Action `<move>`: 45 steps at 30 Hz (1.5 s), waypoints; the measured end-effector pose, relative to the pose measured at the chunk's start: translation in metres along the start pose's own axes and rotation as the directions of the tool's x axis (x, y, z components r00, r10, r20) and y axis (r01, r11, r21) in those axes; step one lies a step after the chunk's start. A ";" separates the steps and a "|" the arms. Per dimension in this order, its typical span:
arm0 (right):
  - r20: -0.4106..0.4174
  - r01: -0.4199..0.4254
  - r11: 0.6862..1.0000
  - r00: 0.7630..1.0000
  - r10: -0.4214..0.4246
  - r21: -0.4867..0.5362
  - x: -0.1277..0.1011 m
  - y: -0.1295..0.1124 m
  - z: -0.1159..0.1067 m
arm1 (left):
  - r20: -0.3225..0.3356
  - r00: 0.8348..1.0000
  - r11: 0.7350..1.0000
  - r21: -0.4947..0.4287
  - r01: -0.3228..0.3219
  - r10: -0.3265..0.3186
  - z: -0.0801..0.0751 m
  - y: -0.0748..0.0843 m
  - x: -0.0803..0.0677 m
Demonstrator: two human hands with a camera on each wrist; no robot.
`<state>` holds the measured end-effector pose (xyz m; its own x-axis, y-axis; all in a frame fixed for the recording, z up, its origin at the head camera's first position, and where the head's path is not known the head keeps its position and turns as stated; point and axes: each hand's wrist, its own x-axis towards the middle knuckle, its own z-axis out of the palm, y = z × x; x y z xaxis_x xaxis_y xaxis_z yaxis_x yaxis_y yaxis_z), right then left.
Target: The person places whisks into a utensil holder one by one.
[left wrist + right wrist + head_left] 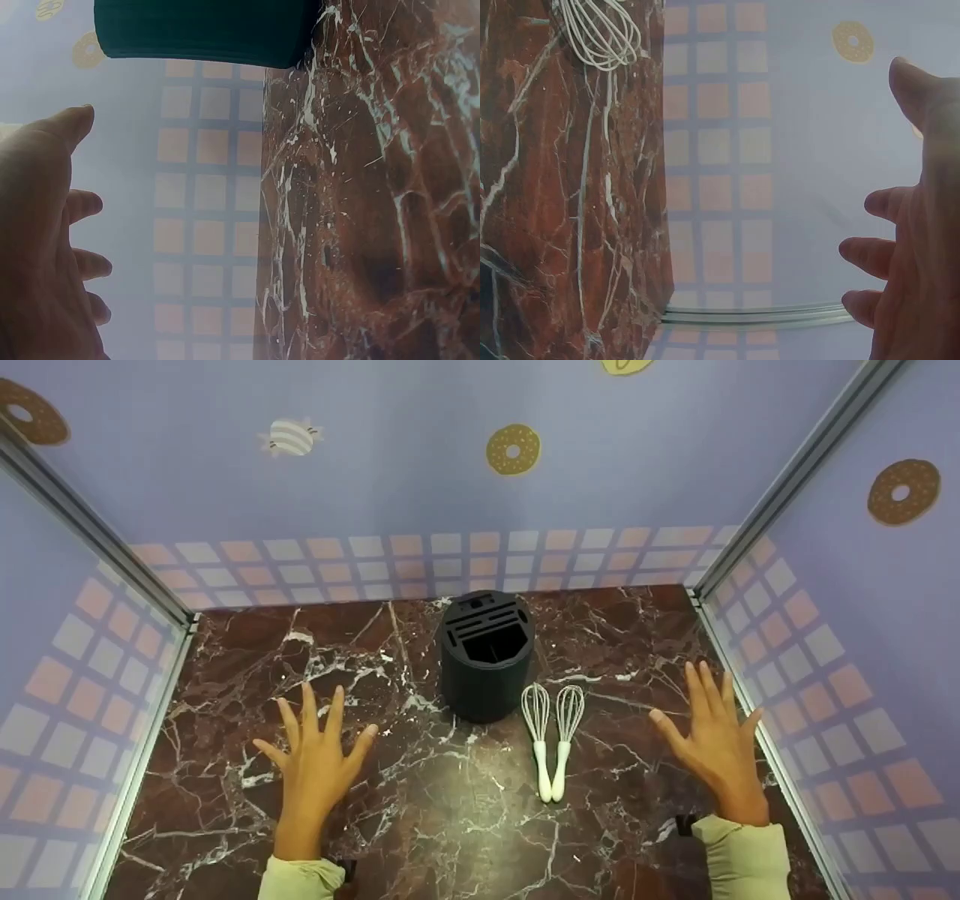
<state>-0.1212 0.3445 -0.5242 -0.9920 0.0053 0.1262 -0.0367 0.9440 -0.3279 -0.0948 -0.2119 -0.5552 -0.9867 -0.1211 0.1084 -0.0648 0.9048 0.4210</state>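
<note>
Two whisks with wire heads and white handles lie side by side on the marbled tabletop, the left whisk and the right whisk meeting at their handle ends. Just behind them stands a black round utensil holder with slots and a larger opening in its top. My left hand is spread, palm down, to the left of the holder, and holds nothing. To the right of the whisks my right hand is spread too, with nothing in it. In the right wrist view a whisk's wire head shows at the top.
The dark red marbled table is bounded by a purple back wall with pink and white squares. Side walls with metal edge strips stand at left and right, the right one close to my right hand.
</note>
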 end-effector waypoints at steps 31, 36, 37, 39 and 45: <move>0.082 -0.113 0.899 0.993 0.086 0.423 -0.042 0.002 0.061 | 0.039 0.997 0.806 -0.587 0.071 -0.060 0.052 0.056 -0.011; 0.086 -0.162 0.867 0.987 0.137 0.472 -0.049 -0.004 0.072 | 0.055 0.993 0.738 -0.666 0.114 -0.104 0.056 0.070 -0.010; 0.082 -0.169 0.863 0.986 0.148 0.476 -0.050 -0.006 0.074 | 0.062 0.992 0.722 -0.681 0.124 -0.112 0.056 0.073 -0.008; 0.069 -0.176 0.852 0.984 0.163 0.493 -0.052 -0.011 0.078 | 0.086 0.988 0.678 -0.720 0.151 -0.129 0.053 0.078 -0.005; 0.080 -0.216 0.780 0.974 0.210 0.587 -0.053 -0.022 0.088 | 0.199 0.972 0.413 -0.881 0.232 -0.122 0.035 0.104 0.015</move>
<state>-0.0784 0.2947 -0.6065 -0.9840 0.1771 -0.0207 0.1151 0.5418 -0.8326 -0.1212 -0.1056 -0.5411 -0.9811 -0.1472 -0.1254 -0.1247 -0.0138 0.9921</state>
